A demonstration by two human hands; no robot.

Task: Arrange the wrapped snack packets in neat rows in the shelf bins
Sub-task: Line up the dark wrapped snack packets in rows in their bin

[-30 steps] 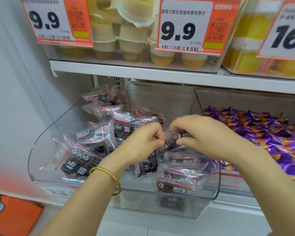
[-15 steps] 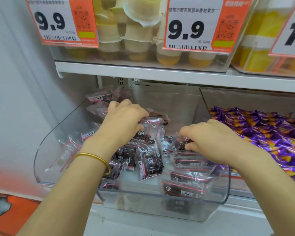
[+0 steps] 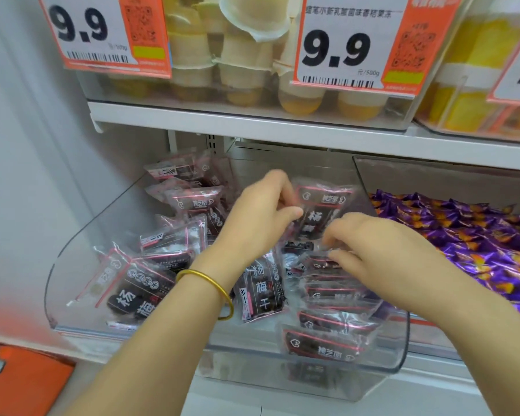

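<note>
Your left hand [image 3: 261, 217] has lifted a packet [image 3: 323, 211] from the left heap [image 3: 162, 256], gripping it upright over the bin's [image 3: 401, 340] middle. Your right hand [image 3: 385, 253] pinches its lower edge, likely steering it onto the far end of the right row [image 3: 330, 322].

We can enter the clear bin [image 3: 403, 340] from above and over its low front lip, beneath the upper shelf board [image 3: 282, 130]. Loose packets [image 3: 168, 244] crowd its left half, a packet row [image 3: 336, 313] its right front. The upright packet [image 3: 318, 211] pinched by left hand [image 3: 258, 217] and right hand [image 3: 382, 253] blocks the middle; the back looks bare.
</note>
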